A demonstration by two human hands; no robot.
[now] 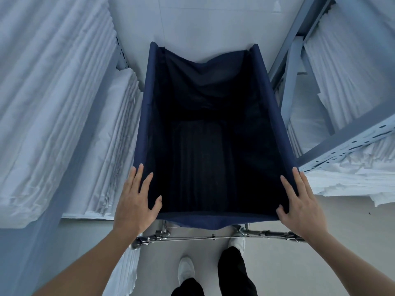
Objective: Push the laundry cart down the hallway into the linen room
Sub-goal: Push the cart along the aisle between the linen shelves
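Observation:
The laundry cart (145, 116) is a deep navy fabric bin on a chrome frame, seen from above in the middle of the view; its dark inside looks empty. My left hand (134, 201) lies on the near left corner of its rim, fingers spread and thumb over the inner edge. My right hand (301, 206) rests the same way on the near right corner. The chrome frame bar (213, 237) shows below the bin, just ahead of my feet.
Stacks of folded white linen (53, 107) fill shelves close on the left. A grey metal shelf rack (342, 133) with more white linen stands close on the right. A pale wall (203, 24) lies just beyond the cart's far end. The aisle is narrow.

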